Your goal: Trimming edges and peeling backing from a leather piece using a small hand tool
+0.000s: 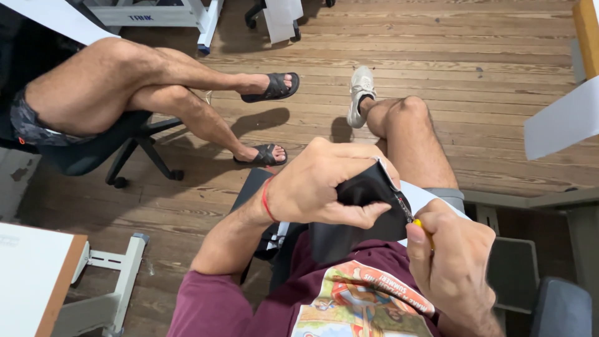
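Two people sit on the wooden floor [474,81]: one on an office chair [93,156] at the far left with two black sandals [272,87], and the person working. One black pouch [362,212] sits over the lap, left hand [318,187] clamped around it. The right hand [452,262] pinches one small yellow-handled tool [424,232] at its zip, fingers tight.

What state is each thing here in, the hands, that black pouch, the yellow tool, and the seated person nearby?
Left hand: closed around the black pouch, holding it up.
Black pouch: gripped, folded, zipper edge facing the right hand.
Right hand: closed on the yellow tool.
Yellow tool: held, tip at the zipper.
Other person: seated, legs crossed.
Office chair: occupied.
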